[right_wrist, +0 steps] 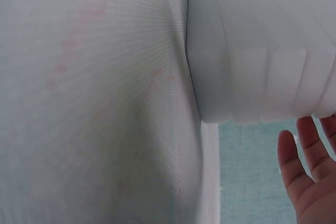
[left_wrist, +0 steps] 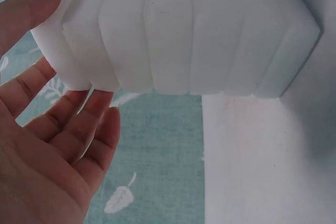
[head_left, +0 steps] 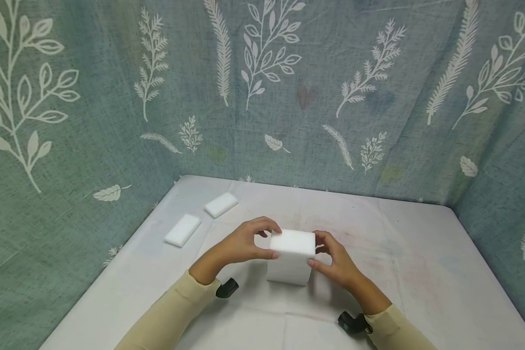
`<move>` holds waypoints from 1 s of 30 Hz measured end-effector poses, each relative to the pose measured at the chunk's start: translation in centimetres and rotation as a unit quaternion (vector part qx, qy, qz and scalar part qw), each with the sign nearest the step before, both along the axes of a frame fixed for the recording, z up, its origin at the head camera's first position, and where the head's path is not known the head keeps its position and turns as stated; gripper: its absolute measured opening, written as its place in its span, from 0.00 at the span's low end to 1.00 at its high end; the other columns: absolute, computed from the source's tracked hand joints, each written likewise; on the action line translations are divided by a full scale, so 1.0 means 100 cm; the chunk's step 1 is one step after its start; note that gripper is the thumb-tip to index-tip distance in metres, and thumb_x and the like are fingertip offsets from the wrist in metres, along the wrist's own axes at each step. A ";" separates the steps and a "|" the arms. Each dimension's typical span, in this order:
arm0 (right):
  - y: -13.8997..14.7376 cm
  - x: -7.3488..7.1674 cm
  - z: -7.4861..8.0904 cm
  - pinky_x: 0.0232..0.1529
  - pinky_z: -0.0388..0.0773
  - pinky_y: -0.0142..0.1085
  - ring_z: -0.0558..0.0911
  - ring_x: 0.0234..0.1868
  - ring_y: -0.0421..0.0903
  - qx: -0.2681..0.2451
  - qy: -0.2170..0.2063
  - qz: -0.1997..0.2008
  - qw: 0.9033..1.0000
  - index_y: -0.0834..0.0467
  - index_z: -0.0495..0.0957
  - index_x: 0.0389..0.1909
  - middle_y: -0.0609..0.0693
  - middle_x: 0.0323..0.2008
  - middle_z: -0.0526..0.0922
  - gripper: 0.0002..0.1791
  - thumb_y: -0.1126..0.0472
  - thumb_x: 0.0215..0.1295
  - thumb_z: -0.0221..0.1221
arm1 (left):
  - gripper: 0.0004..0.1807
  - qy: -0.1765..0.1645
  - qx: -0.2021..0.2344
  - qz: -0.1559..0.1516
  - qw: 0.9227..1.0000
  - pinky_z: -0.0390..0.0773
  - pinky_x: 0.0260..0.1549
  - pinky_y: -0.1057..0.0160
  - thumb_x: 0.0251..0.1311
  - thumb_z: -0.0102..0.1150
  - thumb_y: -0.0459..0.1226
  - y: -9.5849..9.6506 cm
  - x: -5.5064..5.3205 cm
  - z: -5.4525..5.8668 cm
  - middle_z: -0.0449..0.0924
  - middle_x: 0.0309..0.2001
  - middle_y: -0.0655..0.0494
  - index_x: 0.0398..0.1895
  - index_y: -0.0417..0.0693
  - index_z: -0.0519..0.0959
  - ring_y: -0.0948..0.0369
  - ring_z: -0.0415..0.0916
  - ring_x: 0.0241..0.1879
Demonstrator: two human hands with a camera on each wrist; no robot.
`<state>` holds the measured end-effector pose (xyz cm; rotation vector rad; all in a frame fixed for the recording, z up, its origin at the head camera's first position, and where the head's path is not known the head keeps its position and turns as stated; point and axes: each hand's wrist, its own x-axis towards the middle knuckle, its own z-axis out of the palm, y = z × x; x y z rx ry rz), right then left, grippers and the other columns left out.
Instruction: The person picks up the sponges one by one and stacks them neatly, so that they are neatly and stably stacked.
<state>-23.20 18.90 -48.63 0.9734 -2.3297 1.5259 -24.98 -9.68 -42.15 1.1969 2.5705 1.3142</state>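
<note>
A stack of several white sponge blocks (head_left: 288, 270) stands upright on the table in the head view, its layers squared up closely. My left hand (head_left: 240, 242) grips the top sponge (head_left: 294, 241) at its left end, thumb in front and fingers behind. At the right end my right hand (head_left: 338, 262) holds the stack's upper part, with its thumb at the front corner and fingers round the back. In the left wrist view, the left fingertips (left_wrist: 102, 98) touch the uppermost layers. Right fingers (right_wrist: 312, 142) reach the upper layers in the right wrist view.
Two loose white sponges, a nearer one (head_left: 183, 230) and a farther one (head_left: 221, 205), lie flat at the table's left. The table (head_left: 420, 272) has a white cloth. A leaf-patterned green-blue curtain (head_left: 306, 107) encloses the back and sides.
</note>
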 end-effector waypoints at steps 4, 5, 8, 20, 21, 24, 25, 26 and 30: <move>-0.002 0.004 0.005 0.47 0.77 0.56 0.77 0.47 0.50 0.001 0.002 -0.003 1.000 0.64 0.66 0.60 0.52 0.48 0.77 0.31 0.67 0.55 0.64 | 0.24 0.002 0.005 -0.001 1.000 0.75 0.50 0.58 0.49 0.76 0.44 0.000 -0.001 -0.002 0.75 0.51 0.68 0.49 0.57 0.77 0.65 0.72 0.52; -0.003 0.006 0.010 0.47 0.76 0.57 0.77 0.47 0.50 0.001 0.004 -0.002 1.000 0.65 0.66 0.60 0.53 0.47 0.77 0.31 0.68 0.55 0.64 | 0.24 0.003 0.005 -0.001 1.000 0.75 0.50 0.59 0.49 0.76 0.44 0.000 -0.001 -0.002 0.75 0.51 0.68 0.49 0.57 0.77 0.65 0.72 0.52; -0.006 0.014 0.022 0.46 0.76 0.59 0.77 0.46 0.52 -0.003 0.008 0.004 1.000 0.69 0.65 0.60 0.56 0.47 0.77 0.31 0.71 0.55 0.63 | 0.24 0.006 0.004 0.002 1.000 0.75 0.50 0.60 0.49 0.76 0.44 0.000 -0.001 -0.003 0.74 0.52 0.69 0.49 0.58 0.77 0.66 0.72 0.52; -0.008 0.020 0.035 0.46 0.75 0.58 0.77 0.45 0.51 -0.001 -0.002 0.001 1.000 0.69 0.67 0.58 0.55 0.44 0.78 0.30 0.70 0.55 0.64 | 0.24 0.008 0.013 -0.001 1.000 0.77 0.48 0.57 0.50 0.76 0.44 0.000 0.000 -0.003 0.74 0.52 0.67 0.50 0.57 0.77 0.63 0.73 0.49; -0.007 0.020 0.035 0.46 0.75 0.58 0.77 0.45 0.51 0.000 -0.002 0.002 1.000 0.69 0.67 0.59 0.55 0.44 0.78 0.30 0.70 0.54 0.64 | 0.24 0.009 0.012 -0.002 1.000 0.77 0.48 0.57 0.50 0.76 0.44 0.000 0.000 -0.003 0.74 0.52 0.67 0.50 0.57 0.77 0.63 0.73 0.49; -0.007 0.020 0.035 0.46 0.76 0.58 0.77 0.45 0.51 0.003 0.000 0.000 1.000 0.69 0.67 0.59 0.56 0.44 0.78 0.30 0.69 0.54 0.64 | 0.24 0.009 0.010 -0.001 1.000 0.77 0.48 0.58 0.50 0.76 0.44 0.000 -0.001 -0.003 0.74 0.52 0.67 0.50 0.57 0.77 0.63 0.73 0.49; -0.008 0.020 0.036 0.46 0.75 0.59 0.77 0.45 0.52 0.002 0.000 0.000 1.000 0.69 0.67 0.59 0.56 0.44 0.78 0.30 0.70 0.54 0.64 | 0.24 0.010 0.010 -0.001 1.000 0.77 0.47 0.58 0.50 0.76 0.44 0.000 -0.001 -0.003 0.74 0.52 0.67 0.50 0.57 0.76 0.63 0.73 0.49; -0.008 0.021 0.037 0.46 0.75 0.59 0.77 0.45 0.52 0.002 0.000 -0.001 1.000 0.69 0.67 0.59 0.56 0.44 0.78 0.30 0.70 0.55 0.64 | 0.24 0.010 0.011 0.000 1.000 0.77 0.47 0.58 0.49 0.76 0.44 0.000 -0.001 -0.003 0.74 0.52 0.67 0.50 0.57 0.76 0.63 0.73 0.49; -0.009 0.022 0.039 0.46 0.75 0.60 0.77 0.45 0.53 0.004 0.002 -0.004 1.000 0.69 0.66 0.60 0.58 0.44 0.78 0.30 0.70 0.56 0.63 | 0.25 0.010 0.012 0.003 1.000 0.77 0.47 0.59 0.49 0.76 0.44 0.000 -0.001 -0.003 0.74 0.52 0.68 0.50 0.57 0.76 0.63 0.72 0.49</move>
